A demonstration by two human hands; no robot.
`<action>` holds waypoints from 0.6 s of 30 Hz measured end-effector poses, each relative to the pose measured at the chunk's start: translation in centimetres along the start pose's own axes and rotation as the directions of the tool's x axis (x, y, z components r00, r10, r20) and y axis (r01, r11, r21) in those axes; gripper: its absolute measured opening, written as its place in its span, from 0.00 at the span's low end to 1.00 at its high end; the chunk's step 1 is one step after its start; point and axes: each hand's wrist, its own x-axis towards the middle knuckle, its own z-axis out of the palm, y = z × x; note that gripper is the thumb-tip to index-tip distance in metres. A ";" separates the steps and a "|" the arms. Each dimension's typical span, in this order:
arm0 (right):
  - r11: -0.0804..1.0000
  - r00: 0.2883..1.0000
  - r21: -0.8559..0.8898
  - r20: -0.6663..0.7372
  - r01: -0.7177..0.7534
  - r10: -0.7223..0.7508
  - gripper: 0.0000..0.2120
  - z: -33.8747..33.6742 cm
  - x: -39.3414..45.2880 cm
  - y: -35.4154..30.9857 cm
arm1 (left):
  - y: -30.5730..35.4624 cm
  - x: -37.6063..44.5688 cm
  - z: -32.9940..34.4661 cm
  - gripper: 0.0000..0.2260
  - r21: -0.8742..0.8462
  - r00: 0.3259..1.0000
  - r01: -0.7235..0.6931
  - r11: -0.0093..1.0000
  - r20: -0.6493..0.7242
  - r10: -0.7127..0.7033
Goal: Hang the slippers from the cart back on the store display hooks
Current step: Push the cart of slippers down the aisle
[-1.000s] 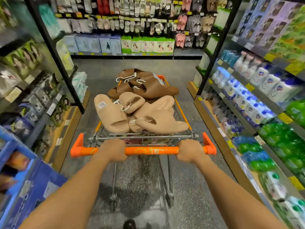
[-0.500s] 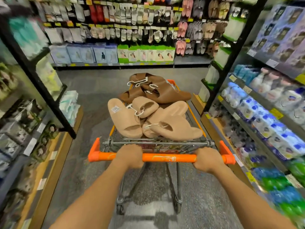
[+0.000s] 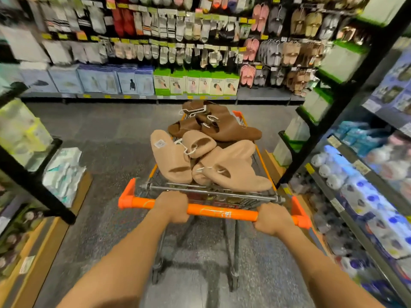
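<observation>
Closer than in the earlier frames stands the rear wall display of hanging slippers (image 3: 287, 52), its hooks now larger in the head view. Left hand (image 3: 172, 206) and right hand (image 3: 274, 220) each curl all fingers round the orange plastic handle bar (image 3: 222, 212) of the wire shopping cart (image 3: 211, 193). Inside the cart, beige foam slippers (image 3: 222, 165) lie heaped nearest the handle bar; dark brown slippers (image 3: 222, 124) with white hangers lie beyond them. Blurred product shelves (image 3: 355, 185) flank the cart.
</observation>
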 end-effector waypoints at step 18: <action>0.993 0.994 0.057 0.018 -0.104 0.103 0.13 -13.8 37.1 5.8 | -13.1 36.5 -16.0 0.12 0.010 0.990 -0.137 0.991 0.018 0.137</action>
